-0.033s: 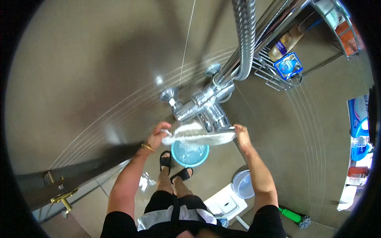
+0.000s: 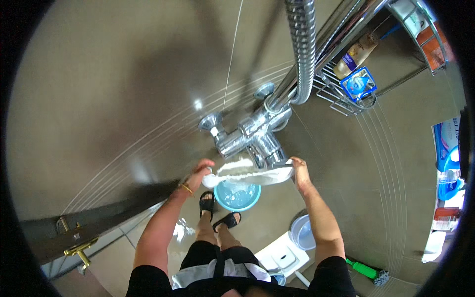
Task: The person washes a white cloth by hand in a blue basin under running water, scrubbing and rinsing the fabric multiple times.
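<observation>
Left hand [image 2: 200,173] and right hand [image 2: 302,176], both curled, grip a long white cloth [image 2: 262,177] beneath a shiny chrome faucet [image 2: 264,143], mid-frame.

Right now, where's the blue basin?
In the head view, the blue basin is on the floor just below the middle, below the faucet and to the right of the left sandal.

White cloth [image 2: 260,177]; stretched sideways beneath tap [image 2: 263,143]

The white cloth [image 2: 252,177] looked soft and rough-edged; the tap [image 2: 265,147] was smooth, glossy metal; the hose [image 2: 302,49], ribbed shiny metal; the blue basin [image 2: 237,209] looked smooth plastic; the wall tiles [image 2: 123,89] shone softly.
</observation>
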A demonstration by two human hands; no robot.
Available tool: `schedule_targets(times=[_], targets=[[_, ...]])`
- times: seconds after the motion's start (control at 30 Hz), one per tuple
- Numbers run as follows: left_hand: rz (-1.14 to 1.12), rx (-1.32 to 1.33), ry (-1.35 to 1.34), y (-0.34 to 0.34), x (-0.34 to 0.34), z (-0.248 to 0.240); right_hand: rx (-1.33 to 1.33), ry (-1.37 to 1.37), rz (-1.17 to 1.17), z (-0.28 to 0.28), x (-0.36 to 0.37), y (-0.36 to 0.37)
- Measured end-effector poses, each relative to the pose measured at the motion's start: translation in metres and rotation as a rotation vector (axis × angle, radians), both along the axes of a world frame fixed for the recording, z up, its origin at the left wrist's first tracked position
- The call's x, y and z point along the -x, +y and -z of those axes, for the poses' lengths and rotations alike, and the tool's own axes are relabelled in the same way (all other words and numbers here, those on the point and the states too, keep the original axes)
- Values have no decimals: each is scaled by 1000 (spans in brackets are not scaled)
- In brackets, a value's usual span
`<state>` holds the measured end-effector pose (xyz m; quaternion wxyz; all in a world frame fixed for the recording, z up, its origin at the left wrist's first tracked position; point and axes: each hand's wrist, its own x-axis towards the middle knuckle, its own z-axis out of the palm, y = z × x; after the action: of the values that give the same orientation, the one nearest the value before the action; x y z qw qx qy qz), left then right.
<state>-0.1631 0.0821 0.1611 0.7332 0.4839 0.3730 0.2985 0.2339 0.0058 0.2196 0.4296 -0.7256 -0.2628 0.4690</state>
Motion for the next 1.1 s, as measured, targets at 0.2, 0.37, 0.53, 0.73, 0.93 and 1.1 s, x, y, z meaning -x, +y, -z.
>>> schedule_targets(times=[0.2, 0.37, 0.53, 0.73, 0.93, 1.1], targets=[[656, -289, 887, -3, -26, -54, 8, 401, -3, -30, 30, 17], [252, -451, 876, 34, -24, -34, 620, -253, -783, -63, 35, 1], [364, -236, 162, 24, -39, -54, 419, -199, -743, -45, 15, -17], [-43, 725, -1179, 35, -99, 48, -344, 889, 79, 28, 76, -30], [-92, -290, 208, -61, -199, -25, -515, 1145, 484, 107, 94, 8], [159, -531, 759, -57, -201, -51, -574, 1264, 114, 138, 104, -6]])
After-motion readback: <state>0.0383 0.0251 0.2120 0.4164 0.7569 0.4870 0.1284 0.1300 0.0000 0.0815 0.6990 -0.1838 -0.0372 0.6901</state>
